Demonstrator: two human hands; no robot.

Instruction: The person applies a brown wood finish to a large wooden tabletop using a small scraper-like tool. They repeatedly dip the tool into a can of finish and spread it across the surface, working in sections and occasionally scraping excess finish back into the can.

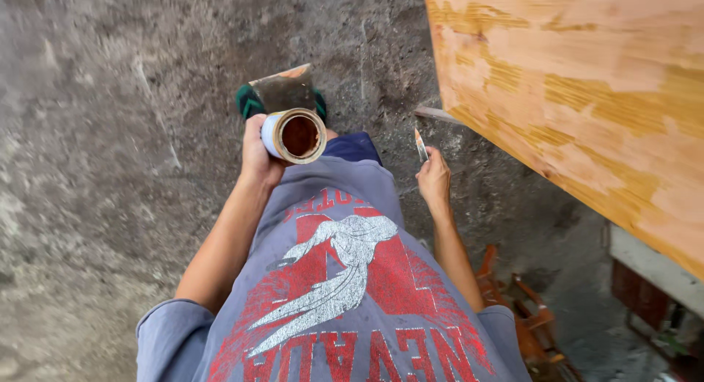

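Two hands are busy: your left hand (258, 151) wraps its fingers round an open tin can (295, 135), kept level so nothing spills; your right hand (434, 178) pinches a small blade (420, 144) beside the plywood board (579, 96).

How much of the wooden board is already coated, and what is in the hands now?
Done: the plywood board shows darker amber streaks among paler patches, so its coating looks only partial. In hand: the left hand holds an open can of brown liquid; the right hand holds a small brush. Left: the pale patches.
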